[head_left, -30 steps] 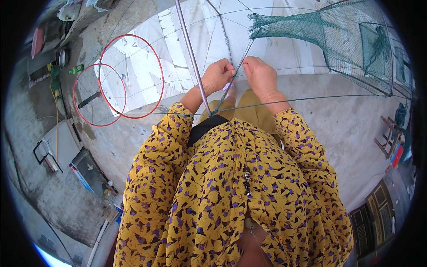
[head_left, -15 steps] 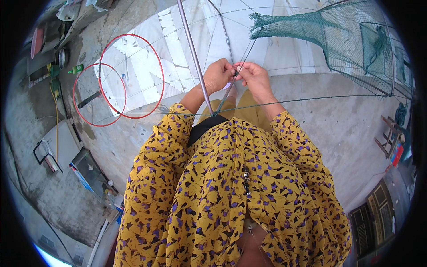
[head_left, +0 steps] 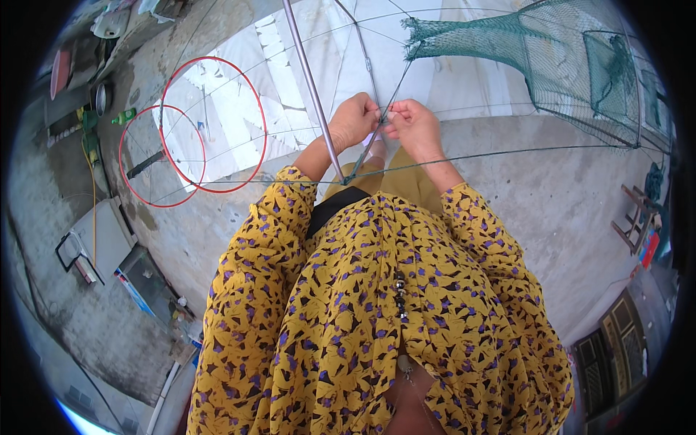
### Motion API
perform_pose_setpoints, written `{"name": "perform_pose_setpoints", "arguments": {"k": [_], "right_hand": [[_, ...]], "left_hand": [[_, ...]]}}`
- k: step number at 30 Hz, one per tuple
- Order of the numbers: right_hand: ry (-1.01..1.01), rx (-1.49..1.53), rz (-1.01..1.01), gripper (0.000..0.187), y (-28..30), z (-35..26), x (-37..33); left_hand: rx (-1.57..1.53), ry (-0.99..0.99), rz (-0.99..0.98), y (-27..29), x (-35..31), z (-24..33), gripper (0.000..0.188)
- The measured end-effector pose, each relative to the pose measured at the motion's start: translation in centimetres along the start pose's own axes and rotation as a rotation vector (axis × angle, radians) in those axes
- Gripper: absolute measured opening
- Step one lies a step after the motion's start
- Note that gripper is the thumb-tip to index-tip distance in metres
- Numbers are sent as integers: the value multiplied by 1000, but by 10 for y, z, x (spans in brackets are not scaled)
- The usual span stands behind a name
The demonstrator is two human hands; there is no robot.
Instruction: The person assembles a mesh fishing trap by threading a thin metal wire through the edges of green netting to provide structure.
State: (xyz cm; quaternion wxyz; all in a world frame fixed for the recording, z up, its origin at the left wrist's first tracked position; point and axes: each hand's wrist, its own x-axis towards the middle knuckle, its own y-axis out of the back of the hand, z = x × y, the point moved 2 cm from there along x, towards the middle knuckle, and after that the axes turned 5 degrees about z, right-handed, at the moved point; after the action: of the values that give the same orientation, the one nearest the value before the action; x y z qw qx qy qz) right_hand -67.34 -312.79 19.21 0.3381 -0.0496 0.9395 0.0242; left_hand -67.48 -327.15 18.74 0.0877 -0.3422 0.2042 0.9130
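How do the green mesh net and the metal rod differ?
The green mesh net is see-through; the metal rod is solid. The net spreads wide; the rod is slim and straight. The net sits upper right; the rod passes the left hand. Dark cord meets both.

Since a second ago, your right hand [head_left: 418, 131] has shifted inward, closer to your left hand [head_left: 352, 120] beside the cord [head_left: 396, 91].
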Motion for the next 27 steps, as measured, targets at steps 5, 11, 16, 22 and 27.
{"name": "perform_pose_setpoints", "arguments": {"k": [5,11,16,22,27], "right_hand": [[285,-449,81,7,12,5,-7],[549,-927,-51,14,-3,6,-28],[570,-932,-200,17,-16,30,-21],[547,-935,-275,17,-15,39,-11],[372,-882,-277,16,10,23,-31]], "left_hand": [[-41,47,-31,0,1,12,12],[146,-102,-34,1,15,2,9],[320,-119,57,-5,18,13,11],[322,-67,88,-6,22,7,14],[107,-14,37,2,11,7,14]]}}
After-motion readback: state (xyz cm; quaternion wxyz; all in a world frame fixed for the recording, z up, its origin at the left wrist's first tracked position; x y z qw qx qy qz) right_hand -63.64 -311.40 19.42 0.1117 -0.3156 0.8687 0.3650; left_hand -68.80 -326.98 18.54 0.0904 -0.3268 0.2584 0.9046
